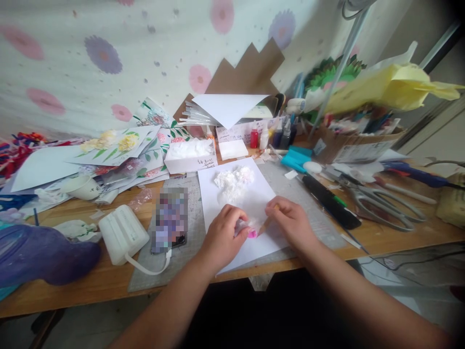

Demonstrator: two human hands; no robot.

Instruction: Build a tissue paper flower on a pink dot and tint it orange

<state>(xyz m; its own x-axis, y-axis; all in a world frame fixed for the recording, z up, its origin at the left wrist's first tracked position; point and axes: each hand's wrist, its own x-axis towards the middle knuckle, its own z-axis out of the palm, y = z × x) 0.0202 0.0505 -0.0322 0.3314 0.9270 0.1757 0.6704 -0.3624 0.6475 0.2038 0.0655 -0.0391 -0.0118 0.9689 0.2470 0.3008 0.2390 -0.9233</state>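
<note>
My left hand is closed round a small pink and clear thing that I cannot make out, resting on a white sheet of paper. My right hand is closed on a thin wooden stick or pencil whose tip points at the pink thing. Just beyond both hands, a clump of crumpled white tissue pieces lies on the same sheet. The sheet lies on a grey cutting mat on the wooden table.
A phone and a white power bank lie to the left. A tissue box, small bottles, scissors, a black pen, flower pictures and a cardboard box of supplies crowd the back and right.
</note>
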